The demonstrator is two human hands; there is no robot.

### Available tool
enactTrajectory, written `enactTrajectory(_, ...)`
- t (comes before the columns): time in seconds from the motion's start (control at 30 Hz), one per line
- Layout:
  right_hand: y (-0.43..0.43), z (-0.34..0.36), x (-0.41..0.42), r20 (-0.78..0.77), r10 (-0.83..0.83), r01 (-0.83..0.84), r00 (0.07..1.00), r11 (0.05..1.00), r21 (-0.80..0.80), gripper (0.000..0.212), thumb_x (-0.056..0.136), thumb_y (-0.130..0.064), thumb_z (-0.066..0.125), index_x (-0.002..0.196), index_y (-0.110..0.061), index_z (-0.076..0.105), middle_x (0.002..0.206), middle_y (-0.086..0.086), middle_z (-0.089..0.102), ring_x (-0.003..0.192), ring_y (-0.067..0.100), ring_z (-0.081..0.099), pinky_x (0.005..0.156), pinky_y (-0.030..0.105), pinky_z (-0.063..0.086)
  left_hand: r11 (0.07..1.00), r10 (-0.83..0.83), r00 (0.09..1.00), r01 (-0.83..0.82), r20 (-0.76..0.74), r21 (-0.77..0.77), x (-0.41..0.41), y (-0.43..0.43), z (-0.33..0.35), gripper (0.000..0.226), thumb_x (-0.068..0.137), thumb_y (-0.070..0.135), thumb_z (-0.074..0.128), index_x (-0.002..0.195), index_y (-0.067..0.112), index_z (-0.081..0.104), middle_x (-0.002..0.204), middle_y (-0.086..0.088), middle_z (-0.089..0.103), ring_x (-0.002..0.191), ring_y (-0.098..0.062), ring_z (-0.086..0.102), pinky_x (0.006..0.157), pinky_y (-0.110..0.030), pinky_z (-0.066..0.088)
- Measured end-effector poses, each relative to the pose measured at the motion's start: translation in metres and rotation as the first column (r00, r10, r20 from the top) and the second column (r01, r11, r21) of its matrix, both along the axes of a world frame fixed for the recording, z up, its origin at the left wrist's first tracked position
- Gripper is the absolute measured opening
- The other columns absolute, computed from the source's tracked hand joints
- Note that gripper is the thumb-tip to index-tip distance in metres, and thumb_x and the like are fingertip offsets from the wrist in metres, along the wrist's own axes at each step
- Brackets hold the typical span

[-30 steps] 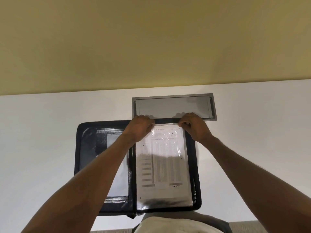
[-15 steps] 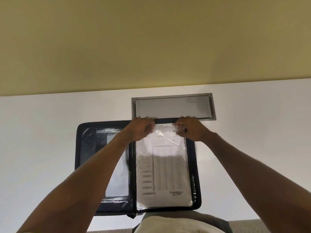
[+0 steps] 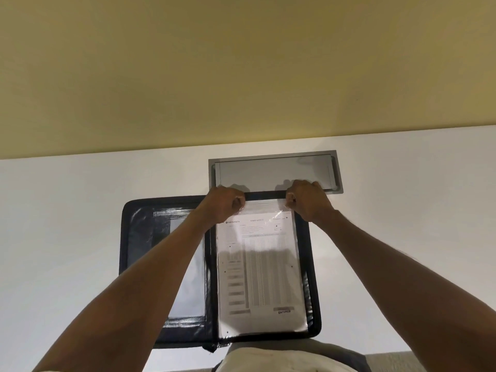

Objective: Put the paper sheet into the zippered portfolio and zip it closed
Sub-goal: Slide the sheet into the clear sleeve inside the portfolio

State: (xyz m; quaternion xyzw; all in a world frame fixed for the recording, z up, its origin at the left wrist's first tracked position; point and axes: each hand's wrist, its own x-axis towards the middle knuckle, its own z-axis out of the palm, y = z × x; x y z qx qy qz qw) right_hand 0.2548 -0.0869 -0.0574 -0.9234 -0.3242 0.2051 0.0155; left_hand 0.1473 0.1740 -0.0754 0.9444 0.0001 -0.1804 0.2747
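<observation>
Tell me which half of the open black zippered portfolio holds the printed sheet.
The right half: the printed sheet lies there under clear plastic, its top pinched by left hand and right hand. The left half shows only a pocket.

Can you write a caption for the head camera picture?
Left hand and right hand pinch the top of a clear sleeve holding the paper sheet inside the open portfolio.
</observation>
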Motion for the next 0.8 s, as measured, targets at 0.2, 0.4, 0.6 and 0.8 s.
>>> enactTrajectory(0.2,0.003,-0.003,-0.016,0.012,-0.226,0.227,0.974,0.973,-0.049,0.014,0.091,-0.027,0.071,0.099,-0.016,0.07,0.091,0.002,0.073,0.087,0.021,0.07,0.083,0.034,0.056,0.993,0.001,0.999,-0.006,0.037,0.116,-0.001,-0.022,0.002,0.013,0.099,0.022,0.064,0.102,0.026,0.075,0.102,0.004,0.075,0.096,-0.02,0.066,0.105,-0.042,0.043)
enactTrajectory(0.4,-0.007,-0.005,-0.052,0.159,-0.344,0.334,0.925,0.939,0.083,0.031,0.081,-0.002,0.064,0.111,-0.008,0.064,0.104,0.012,0.067,0.094,0.032,0.065,0.073,0.04,0.05,0.994,-0.005,0.977,-0.018,0.212,0.104,-0.01,-0.035,0.008,0.039,0.096,0.014,0.068,0.134,0.022,0.065,0.134,-0.004,0.066,0.122,-0.027,0.058,0.101,-0.042,0.046)
enactTrajectory(0.6,0.003,-0.013,-0.16,0.078,-0.089,0.076,0.993,0.985,0.156,0.058,0.09,-0.025,0.067,0.143,-0.012,0.05,0.147,0.011,0.053,0.134,0.029,0.053,0.113,0.042,0.04,0.963,-0.223,0.943,0.175,0.247,0.204,-0.025,-0.035,0.0,0.04,0.099,0.026,0.06,0.139,0.028,0.063,0.155,0.0,0.049,0.139,-0.025,0.046,0.113,-0.047,0.037)
enactTrajectory(0.8,-0.03,-0.032,-0.206,-0.031,-0.096,0.099,0.995,0.991,0.096,0.065,0.102,-0.031,0.04,0.16,-0.015,0.015,0.168,0.006,0.003,0.156,0.024,0.005,0.127,0.044,0.005,0.943,0.151,0.939,-0.231,0.31,0.239,-0.056,-0.018,0.009,0.063,0.1,0.02,0.057,0.158,0.026,0.033,0.164,-0.009,0.033,0.15,-0.03,0.031,0.121,-0.053,0.029)
